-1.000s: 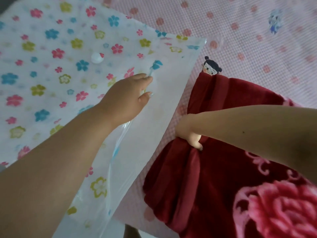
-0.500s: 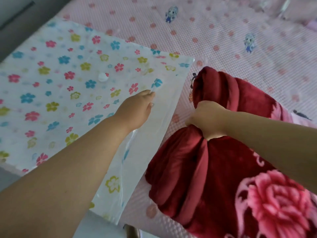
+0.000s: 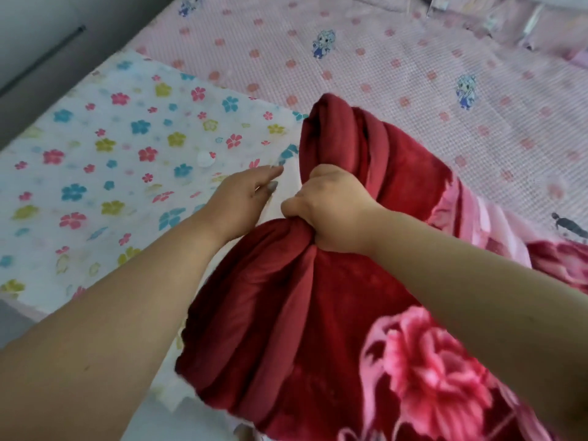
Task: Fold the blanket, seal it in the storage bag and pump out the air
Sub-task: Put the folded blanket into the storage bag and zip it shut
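Note:
The folded dark red blanket (image 3: pixel 286 313), with a big pink flower on it, lies on the bed at the right. My right hand (image 3: pixel 331 208) grips a bunched fold at its left edge and holds that edge up against the mouth of the storage bag. The storage bag (image 3: pixel 105 173) is white plastic printed with small coloured flowers and lies flat at the left, its round white valve (image 3: pixel 205 159) facing up. My left hand (image 3: pixel 245 195) pinches the bag's edge at the mouth between thumb and fingers, right beside my right hand. The blanket's near corner overlaps the bag's near edge.
A pink checked bed sheet (image 3: pixel 397 74) with small cartoon figures covers the bed. The bed's left edge runs along a grey floor or wall (image 3: pixel 38 43). Clear plastic packages (image 3: pixel 525 23) lie at the far right corner.
My right hand has pulled the bunched blanket edge left, from a gap away until it meets the bag's mouth and my left hand. My left hand stays on the bag's edge.

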Tool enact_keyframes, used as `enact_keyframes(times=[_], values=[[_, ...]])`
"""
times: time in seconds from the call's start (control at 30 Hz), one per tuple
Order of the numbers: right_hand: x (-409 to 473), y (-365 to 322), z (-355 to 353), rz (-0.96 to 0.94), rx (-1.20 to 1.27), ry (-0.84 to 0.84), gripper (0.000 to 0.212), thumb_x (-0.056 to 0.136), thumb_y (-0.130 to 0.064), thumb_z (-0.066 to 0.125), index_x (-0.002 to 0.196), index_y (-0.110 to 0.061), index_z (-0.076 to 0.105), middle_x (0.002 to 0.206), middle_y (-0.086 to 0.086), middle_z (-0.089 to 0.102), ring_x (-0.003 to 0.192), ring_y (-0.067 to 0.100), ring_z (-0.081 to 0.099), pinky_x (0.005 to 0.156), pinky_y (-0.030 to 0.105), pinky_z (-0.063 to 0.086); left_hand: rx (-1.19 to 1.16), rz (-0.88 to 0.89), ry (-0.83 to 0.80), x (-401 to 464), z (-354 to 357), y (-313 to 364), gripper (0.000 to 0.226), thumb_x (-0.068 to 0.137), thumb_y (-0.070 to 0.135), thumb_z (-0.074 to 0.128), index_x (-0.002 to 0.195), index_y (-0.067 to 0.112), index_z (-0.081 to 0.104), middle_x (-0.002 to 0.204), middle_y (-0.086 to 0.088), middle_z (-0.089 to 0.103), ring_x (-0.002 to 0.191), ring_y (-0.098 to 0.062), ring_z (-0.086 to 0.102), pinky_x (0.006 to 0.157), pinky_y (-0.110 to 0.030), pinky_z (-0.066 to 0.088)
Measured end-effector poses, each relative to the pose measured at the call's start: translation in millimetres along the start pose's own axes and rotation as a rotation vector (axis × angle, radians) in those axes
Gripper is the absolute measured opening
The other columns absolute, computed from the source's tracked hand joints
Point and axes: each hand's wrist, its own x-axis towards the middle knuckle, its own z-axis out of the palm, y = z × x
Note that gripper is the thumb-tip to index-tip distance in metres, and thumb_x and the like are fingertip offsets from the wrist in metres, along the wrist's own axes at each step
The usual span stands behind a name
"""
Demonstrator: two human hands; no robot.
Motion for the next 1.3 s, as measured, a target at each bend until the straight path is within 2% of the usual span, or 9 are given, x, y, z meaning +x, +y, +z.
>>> enact_keyframes(times=[0.17, 0.33, 0.43, 0.57, 0.73, 0.87, 0.93, 1.1, 1.3], values=[[20, -19, 66, -0.007, -0.050, -0.273, 0.023, 0.045, -0.013, 0.067, 0.065, -0.023, 0.063, 0.046, -0.003, 0.054, 0.045, 0.022, 0.055, 0.061, 0.031, 0.044, -0.076, 0.005, 0.028, -10, 1, -8, 0.042, 0.100, 0.007, 0.043, 0.142, 0.012, 0.046, 0.146, 0.000, 0.045, 0.135, -0.007, 0.039, 0.110, -0.014, 0.026], [27, -54, 123, -0.164, -0.123, -0.356, 0.009, 0.073, -0.020, 0.068, 0.078, -0.027, 0.068, 0.061, -0.006, 0.064, 0.065, 0.023, 0.063, 0.079, 0.033, 0.045, -0.071, 0.029, 0.083, -3, 14, -8, 0.043, 0.102, 0.011, 0.041, 0.145, 0.012, 0.041, 0.147, 0.000, 0.044, 0.133, -0.002, 0.036, 0.104, -0.004, 0.022], [19, -70, 127, -0.182, -0.075, -0.377, 0.011, 0.067, -0.016, 0.071, 0.069, -0.026, 0.065, 0.055, -0.005, 0.061, 0.059, 0.023, 0.060, 0.079, 0.032, 0.047, -0.082, 0.005, 0.119, 4, 17, -7, 0.045, 0.103, 0.013, 0.038, 0.147, 0.015, 0.036, 0.149, 0.002, 0.042, 0.136, -0.007, 0.037, 0.105, -0.009, 0.024], [10, -96, 128, -0.247, -0.114, -0.423, 0.013, 0.065, -0.017, 0.072, 0.064, -0.026, 0.062, 0.055, -0.006, 0.060, 0.057, 0.020, 0.058, 0.079, 0.031, 0.046, -0.115, -0.008, 0.146, 10, 14, -5, 0.045, 0.102, 0.010, 0.038, 0.147, 0.013, 0.036, 0.149, 0.001, 0.041, 0.129, 0.006, 0.032, 0.096, 0.006, 0.017], [18, -107, 138, -0.297, -0.050, -0.543, 0.009, 0.070, -0.019, 0.069, 0.071, -0.027, 0.065, 0.066, -0.006, 0.067, 0.069, 0.021, 0.063, 0.085, 0.033, 0.044, -0.113, 0.055, 0.112, 16, 8, 8, 0.045, 0.102, 0.011, 0.039, 0.147, 0.012, 0.035, 0.152, 0.000, 0.037, 0.140, -0.007, 0.030, 0.108, -0.010, 0.020], [42, -76, 99, -0.085, 0.094, -0.461, 0.030, 0.097, -0.020, 0.049, 0.125, -0.012, 0.059, 0.128, 0.010, 0.060, 0.121, 0.030, 0.051, 0.100, 0.036, 0.035, -0.113, 0.068, -0.065, 1, 15, 6, 0.043, 0.102, 0.017, 0.042, 0.145, 0.015, 0.041, 0.150, 0.002, 0.041, 0.139, -0.006, 0.034, 0.113, -0.016, 0.024], [59, -41, 73, -0.123, 0.074, -0.552, 0.040, 0.099, -0.016, 0.048, 0.137, -0.003, 0.047, 0.143, 0.016, 0.046, 0.133, 0.031, 0.040, 0.102, 0.030, 0.026, -0.100, 0.052, -0.113, -12, 18, -4, 0.042, 0.101, 0.016, 0.045, 0.143, 0.018, 0.044, 0.146, 0.004, 0.046, 0.133, -0.002, 0.040, 0.106, -0.005, 0.025], [87, 16, 77, 0.110, -0.167, -0.693, 0.030, 0.100, -0.025, 0.041, 0.123, -0.013, 0.057, 0.130, 0.004, 0.056, 0.122, 0.021, 0.047, 0.100, 0.027, 0.031, -0.256, -0.025, -0.135, -23, 4, -16, 0.041, 0.101, 0.017, 0.045, 0.141, 0.028, 0.047, 0.138, 0.017, 0.050, 0.124, 0.010, 0.043, 0.101, -0.001, 0.030], [74, 19, 117, 0.361, -0.011, -0.413, 0.064, 0.090, -0.040, 0.058, 0.145, -0.016, 0.037, 0.151, 0.004, 0.038, 0.142, 0.020, 0.027, 0.114, 0.023, 0.017, -0.276, -0.030, -0.125, -15, 10, -21, 0.038, 0.102, 0.020, 0.046, 0.139, 0.018, 0.050, 0.139, 0.006, 0.053, 0.126, 0.003, 0.046, 0.104, -0.007, 0.032]])
